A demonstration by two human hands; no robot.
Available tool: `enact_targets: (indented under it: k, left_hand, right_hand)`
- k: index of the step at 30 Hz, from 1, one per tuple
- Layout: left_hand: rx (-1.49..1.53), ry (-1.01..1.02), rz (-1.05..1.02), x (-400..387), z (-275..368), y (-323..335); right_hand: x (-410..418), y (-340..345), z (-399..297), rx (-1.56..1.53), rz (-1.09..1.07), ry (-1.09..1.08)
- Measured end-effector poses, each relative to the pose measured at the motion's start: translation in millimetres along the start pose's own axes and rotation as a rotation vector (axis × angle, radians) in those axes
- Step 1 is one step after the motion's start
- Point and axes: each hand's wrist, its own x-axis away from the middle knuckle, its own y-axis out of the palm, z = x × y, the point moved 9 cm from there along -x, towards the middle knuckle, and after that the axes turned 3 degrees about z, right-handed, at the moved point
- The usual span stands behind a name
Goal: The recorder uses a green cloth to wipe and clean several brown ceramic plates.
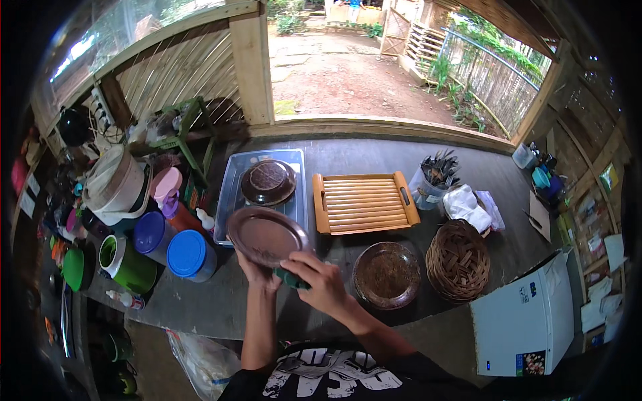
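Observation:
My left hand (257,270) supports a brown oval plate (268,235) from below, lifted and tilted above the counter. With my right hand (321,281) I grip a dark green cloth (291,278) at the plate's near right rim. Behind the raised plate, a clear plastic bin (229,175) holds dark brown plates (268,181), the top one face down. A round brown plate (386,275) lies face up on the counter to the right of my hands. Part of my left hand is hidden by the oval plate.
A slatted bamboo tray (366,203) stands behind the round plate. Farther right are a cutlery container (426,195), white cloths (467,208) and woven baskets (457,260). Lidded tubs (188,254) and a green-and-white jug (128,265) crowd the left. A white refrigerator (521,321) stands at right.

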Motion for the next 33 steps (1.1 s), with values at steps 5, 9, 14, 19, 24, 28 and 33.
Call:
enact_targets:
  k: [5, 9, 14, 19, 24, 28, 33]
  left_hand:
    - [0.104, -0.056, 0.155, 13.3, -16.6, -39.2]
    - [0.378, -0.243, -0.08, 28.4, -29.5, -19.6]
    - [0.32, -0.314, -0.147, 49.5, -54.2, -4.2]
    - [0.182, -0.23, -0.105, 55.2, -52.0, -8.0]
    - [0.163, -0.261, -0.115, 58.3, -47.8, -23.1]
    - [0.212, -0.218, 0.051, 52.3, -40.1, -38.2]
    - [0.175, -0.102, 0.119, 56.6, -29.4, -44.8]
  right_hand:
    - [10.2, -20.4, 23.6, -0.214, -0.096, 0.182]
    - [6.2, -75.1, 75.1, -0.573, 0.396, 0.716]
    - [-15.5, -55.8, 91.8, 0.108, 0.444, 0.517]
    - [-13.9, 29.9, 43.7, 0.24, 0.077, 0.183]
    - [8.7, 65.6, 38.5, 0.186, -0.224, 0.203]
    - [20.9, 74.7, 25.5, -0.006, -0.469, 0.16]
    - [41.7, 57.3, 15.0, 0.067, -0.552, -0.013]
